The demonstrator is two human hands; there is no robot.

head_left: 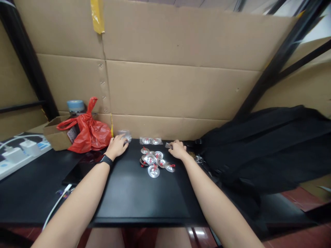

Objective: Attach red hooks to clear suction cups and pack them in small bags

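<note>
– So, where are the metal discs (154, 162) found?
– They are heaped on the black table (144, 196), midway between the two hands, and red cords are seen threaded through them. Roughly eight are counted loose.
– And the hands?
– The left hand (117, 146) is laid on a clear bag (125, 135) at the foot of the cardboard wall (181, 86), fingers bent over it. Whether the bag is actually gripped cannot be told. The right hand (178, 150) is curled shut, and a small packet (168, 145) is pinched at its fingertips, just right of the heap.
– What can be judged done?
– Little, it seems. One filled pouch (150, 141), with two discs inside, is set down behind the heap near the wall. Everything else is left unbagged, so most of the work is judged to remain.
– What is noted further out?
– A wristband (106, 160) is worn on the left wrist. A red plastic bag (89, 134) is slumped just left of the left hand, touching a cardboard box (55, 136), and a roll of tape (76, 105) is seen behind them. A black cloth (271, 148) is spread to the right, with key rings (199, 159) at its edge. White plugs (20, 150) are seated in a power strip (10, 168) far left, and a white cable (55, 205) is trailed towards the table's near edge.
</note>
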